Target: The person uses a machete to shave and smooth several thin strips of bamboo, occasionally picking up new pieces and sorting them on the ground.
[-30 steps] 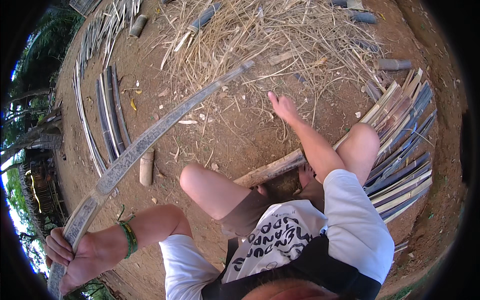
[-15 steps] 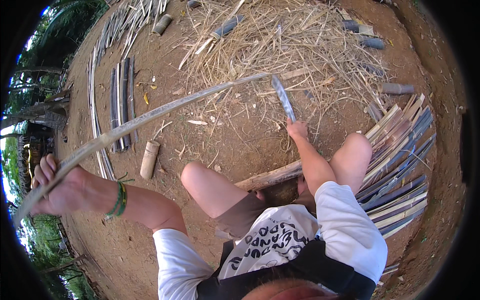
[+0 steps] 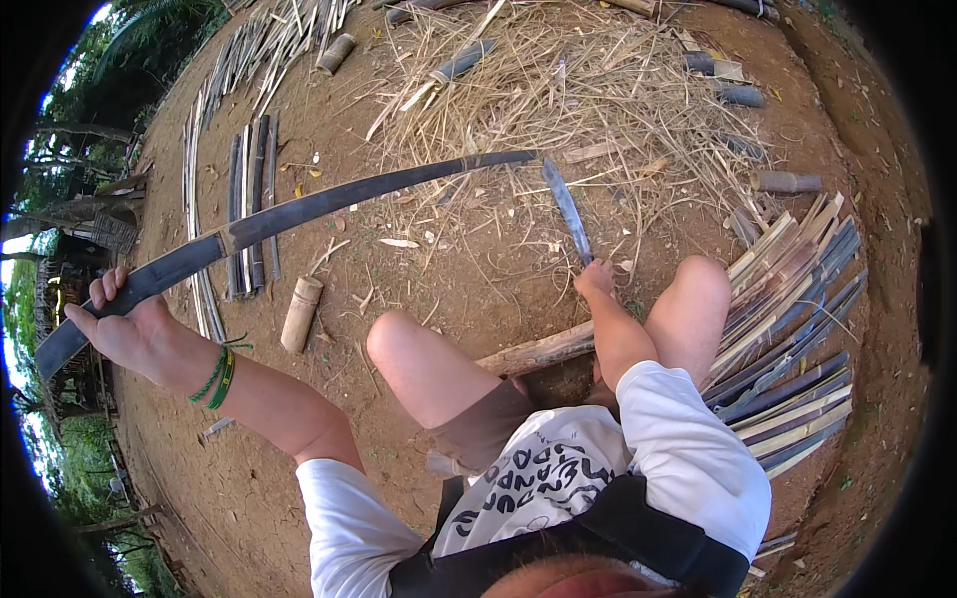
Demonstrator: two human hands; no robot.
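My left hand [image 3: 137, 329] is closed around the near end of a long bamboo strip [image 3: 329, 203], raised at the far left. The strip shows its dark grey outer face and slants up to the right, with a node ring partway along. Its far tip comes close to the tip of a machete [image 3: 566, 207]; whether they touch I cannot tell. My right hand [image 3: 596, 279] grips the machete at its lower end, above my right knee, with the blade pointing away from me. The handle is hidden in my fist.
A short bamboo piece [image 3: 301, 315] lies left of my knees, and a log [image 3: 538, 349] between my legs. Split bamboo strips [image 3: 788, 339] are heaped at the right. Straw-like shavings [image 3: 558, 90] cover the ground ahead. More strips [image 3: 249, 209] lie at the left.
The bamboo strip has turned over in my left hand, from its pale face to its dark one. My left fingers have shifted their grip. My right hand and the machete have moved slightly nearer.
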